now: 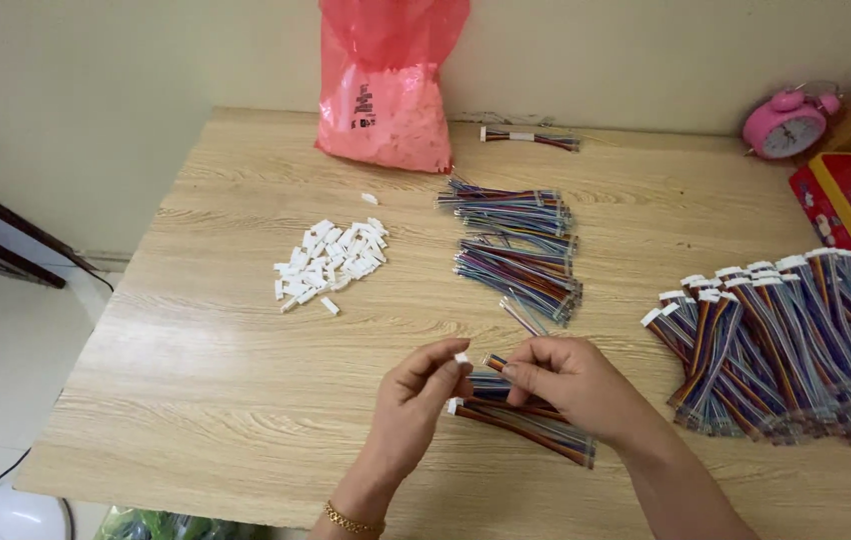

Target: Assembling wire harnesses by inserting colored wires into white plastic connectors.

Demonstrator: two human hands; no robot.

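While both hands meet over the near middle of the wooden bench (246, 400), the left hand (416, 400) has its grip closed on a small white connector housing (462, 357), pinched between thumb and fingertips. The right hand (571, 380) has its grip closed around the end of a multicoloured ribbon cable (495, 362), whose free tip points at the housing, just beside it. Under the hands lies a short bundle of the same cables (531, 425), running off to the near right.

Left of centre sits a loose heap of white housings (331, 262). Far of the hands lies a stack of bare cables (521, 240), and a smaller single bunch (531, 138) lies by the wall. On the right, a large fanned pile of cables with white ends fitted (786, 340) spreads towards the edge. A pink plastic bag (391, 90) of white parts leans on the far wall, and a pink alarm clock (786, 125) stands at the far right.
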